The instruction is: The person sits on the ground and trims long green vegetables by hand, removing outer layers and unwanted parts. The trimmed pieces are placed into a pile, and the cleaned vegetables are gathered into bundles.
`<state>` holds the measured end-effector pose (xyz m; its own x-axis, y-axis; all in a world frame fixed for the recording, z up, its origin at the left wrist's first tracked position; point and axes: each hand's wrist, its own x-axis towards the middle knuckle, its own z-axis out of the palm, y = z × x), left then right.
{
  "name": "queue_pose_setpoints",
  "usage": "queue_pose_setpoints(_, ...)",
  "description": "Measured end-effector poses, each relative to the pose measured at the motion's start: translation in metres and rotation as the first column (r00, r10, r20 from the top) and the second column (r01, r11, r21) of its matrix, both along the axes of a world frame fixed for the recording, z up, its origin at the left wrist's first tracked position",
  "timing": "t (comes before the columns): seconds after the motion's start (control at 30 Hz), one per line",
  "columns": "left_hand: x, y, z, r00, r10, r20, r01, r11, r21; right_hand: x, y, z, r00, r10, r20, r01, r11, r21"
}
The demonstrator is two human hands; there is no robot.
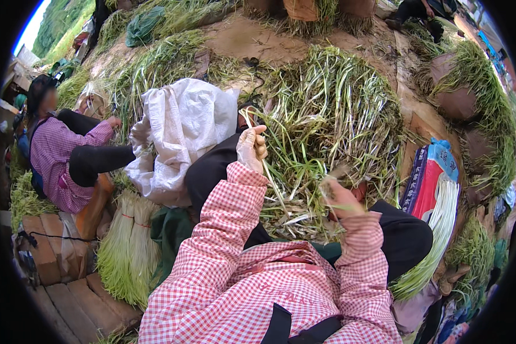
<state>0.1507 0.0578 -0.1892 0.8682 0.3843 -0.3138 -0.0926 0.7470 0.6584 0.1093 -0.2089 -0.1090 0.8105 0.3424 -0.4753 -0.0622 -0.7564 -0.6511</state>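
My left hand (252, 148), in a pale thin glove, is closed around a long plant stalk (276, 186) with a whitish stem, which slants down to the right over the litter. My right hand (340, 197) is blurred, to the right of the stalk's lower end; whether it holds anything cannot be told. Before me lies a large heap of green and whitish stalks (339, 112), with peeled scraps (299, 219) between my knees. To my right, pale trimmed stalks (443, 223) rest on a red and blue printed bag (430, 185). At my left stand bundles of stalks (131, 247) tied with red bands.
A white woven sack (193, 124) stands against my left knee. Beyond it a co-worker (62, 150) in a checked top sits near more stalks. Bricks (84, 305) lie at the lower left. Grass-covered brown bundles (458, 101) line the right side. A green net bag (144, 26) lies at the back.
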Motion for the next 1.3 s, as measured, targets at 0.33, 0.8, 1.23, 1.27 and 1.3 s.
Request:
queue_pose_setpoints(0.33,-0.062,-0.088,0.025,0.945,-0.297,-0.138,0.320,0.926,0.200,0.030,0.020,-0.038,0.935,-0.330,0.129,0.260,0.887,0.381)
queue_pose_setpoints(0.8,-0.014,-0.036,0.045,0.990,0.070,0.121,-0.061,0.995,-0.076,-0.037,0.054,-0.068,0.874,0.024,-0.485,0.326,0.712,0.622)
queue_pose_setpoints(1.23,0.051,0.035,0.108,0.873,-0.264,0.410,0.287,0.958,0.007,0.102,0.031,-0.117,0.875,-0.472,0.106,0.436,0.864,0.250)
queue_pose_setpoints(1.27,0.054,0.035,0.105,0.908,-0.237,0.345,0.235,0.971,0.051,0.129,0.022,-0.126,0.842,-0.455,0.290,0.410,0.889,0.206)
queue_pose_setpoints(1.3,0.056,0.036,0.094,0.906,-0.250,0.340,0.255,0.966,0.030,0.158,0.016,-0.132,0.827,-0.475,0.301,0.447,0.880,0.159)
